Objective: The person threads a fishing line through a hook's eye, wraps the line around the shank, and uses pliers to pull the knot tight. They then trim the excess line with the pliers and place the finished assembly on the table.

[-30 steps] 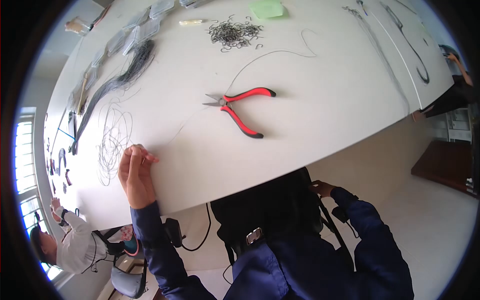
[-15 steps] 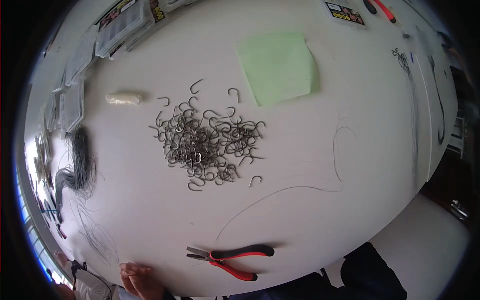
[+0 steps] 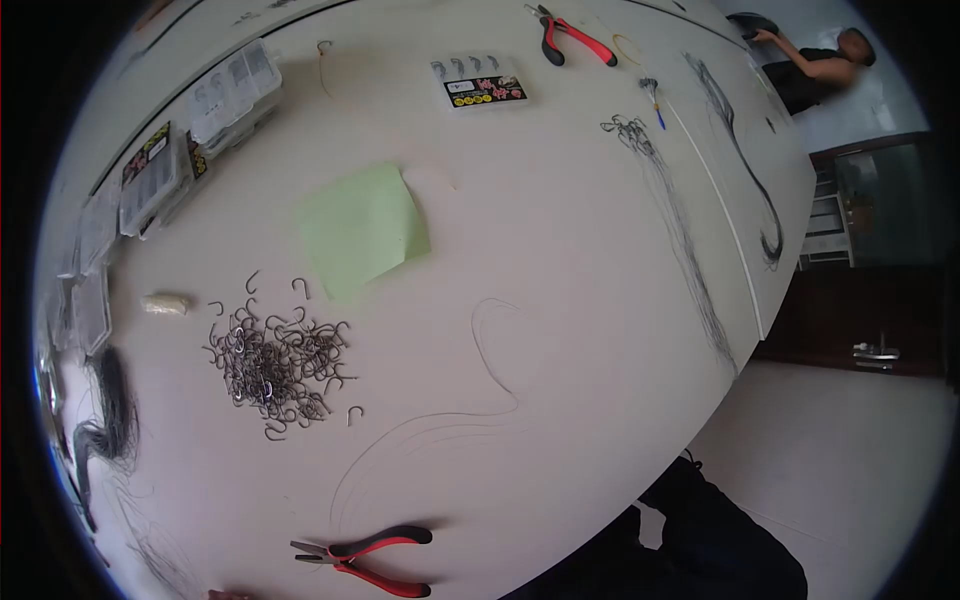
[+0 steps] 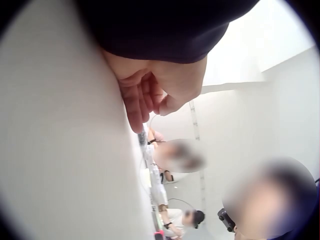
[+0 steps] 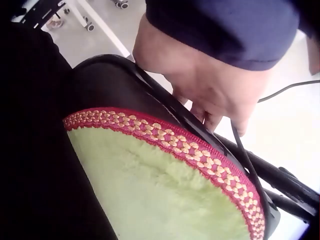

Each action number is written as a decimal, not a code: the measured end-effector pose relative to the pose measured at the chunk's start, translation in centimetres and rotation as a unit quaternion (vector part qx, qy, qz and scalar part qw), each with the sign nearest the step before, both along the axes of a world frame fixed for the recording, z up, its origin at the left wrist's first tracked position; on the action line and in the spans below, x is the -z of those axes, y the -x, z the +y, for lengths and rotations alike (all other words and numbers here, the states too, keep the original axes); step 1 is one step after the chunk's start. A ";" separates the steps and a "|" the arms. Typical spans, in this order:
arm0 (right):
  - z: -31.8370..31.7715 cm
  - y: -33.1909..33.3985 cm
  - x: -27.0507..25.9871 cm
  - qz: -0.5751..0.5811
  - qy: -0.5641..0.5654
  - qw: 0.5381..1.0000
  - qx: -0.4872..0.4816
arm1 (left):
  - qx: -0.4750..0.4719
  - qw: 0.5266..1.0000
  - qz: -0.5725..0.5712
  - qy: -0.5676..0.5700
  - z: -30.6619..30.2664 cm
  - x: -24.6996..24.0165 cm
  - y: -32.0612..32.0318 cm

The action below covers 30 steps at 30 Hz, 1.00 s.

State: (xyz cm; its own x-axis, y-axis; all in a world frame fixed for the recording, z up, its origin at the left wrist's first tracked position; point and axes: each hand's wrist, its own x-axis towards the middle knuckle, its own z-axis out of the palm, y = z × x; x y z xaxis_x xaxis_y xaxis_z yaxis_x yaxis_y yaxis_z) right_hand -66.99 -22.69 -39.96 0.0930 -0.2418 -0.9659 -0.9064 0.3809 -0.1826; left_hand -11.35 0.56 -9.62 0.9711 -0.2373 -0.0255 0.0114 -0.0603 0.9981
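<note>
In the left wrist view, my left hand is beside the white tabletop, fingers bent and thumb meeting a fingertip on a thin line. Only a sliver of that hand shows in the head view, left of red-handled pliers. A pile of dark hooks lies behind the pliers, with a curved thin line to its right. Low at a chair, my right hand holds the dark edge of the seat; its fingertips are partly hidden.
Green paper, a labelled box and more pliers lie further back. Clear cases and a dark strand bundle line the left. Other strands lie right. A person is beyond the table.
The head view has swung up and to the right, so pliers, hooks and green paper sit lower or further left. My left hand has nearly left that view; my right hand has left it.
</note>
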 end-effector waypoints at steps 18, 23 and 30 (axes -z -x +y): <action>-3.6 6.0 3.3 -0.062 0.057 0.994 -0.076 | 0.042 0.999 -0.021 -0.002 -1.0 1.9 -0.6; -4.8 4.5 3.6 -0.036 0.037 0.997 -0.060 | -0.054 0.998 -0.003 -0.009 1.4 3.2 -0.8; -6.7 4.9 3.7 -0.022 0.042 0.997 -0.053 | 0.041 0.995 -0.027 -0.090 2.4 2.2 -2.0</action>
State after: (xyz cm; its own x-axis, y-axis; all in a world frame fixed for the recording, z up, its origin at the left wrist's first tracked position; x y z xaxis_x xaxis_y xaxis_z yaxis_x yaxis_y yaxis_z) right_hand -71.89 -29.40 -43.61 0.1635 -0.3091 -0.9369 -0.9312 0.2652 -0.2500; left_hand -9.37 2.94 -11.82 0.9498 -0.3120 -0.0232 -0.0539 -0.2362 0.9702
